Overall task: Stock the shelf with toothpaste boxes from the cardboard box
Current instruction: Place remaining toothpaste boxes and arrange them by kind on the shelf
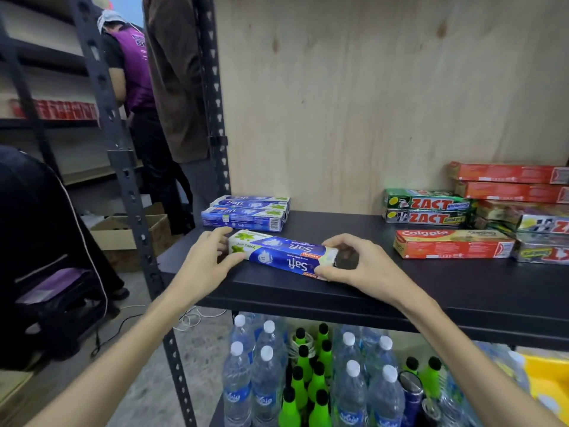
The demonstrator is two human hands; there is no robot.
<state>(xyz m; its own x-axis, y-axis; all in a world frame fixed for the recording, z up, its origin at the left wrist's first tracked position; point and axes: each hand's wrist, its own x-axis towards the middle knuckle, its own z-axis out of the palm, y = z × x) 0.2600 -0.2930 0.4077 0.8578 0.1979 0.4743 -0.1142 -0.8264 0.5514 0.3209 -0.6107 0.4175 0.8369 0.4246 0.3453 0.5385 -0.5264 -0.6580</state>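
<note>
We hold one blue Safi toothpaste box [281, 252] on the black shelf [400, 291], our left hand [212, 257] closed on its 9 o'clock end and our right hand [354, 260] on its 3 o'clock end. More Safi boxes [246, 212] are stacked at 11 o'clock, just behind.

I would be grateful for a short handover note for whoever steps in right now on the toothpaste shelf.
Left hand: gripping the left end of a blue Safi box.
Right hand: gripping its right end. The box sits near the front edge of the black shelf, its print upside down to the wearer.
Already on the shelf: a Safi stack at back left; Zact boxes, a Colgate box and red boxes on the right.
Left: line this box up with the Safi stack, then fetch more. An open cardboard box sits on the floor to the left; its contents are not visible.
</note>
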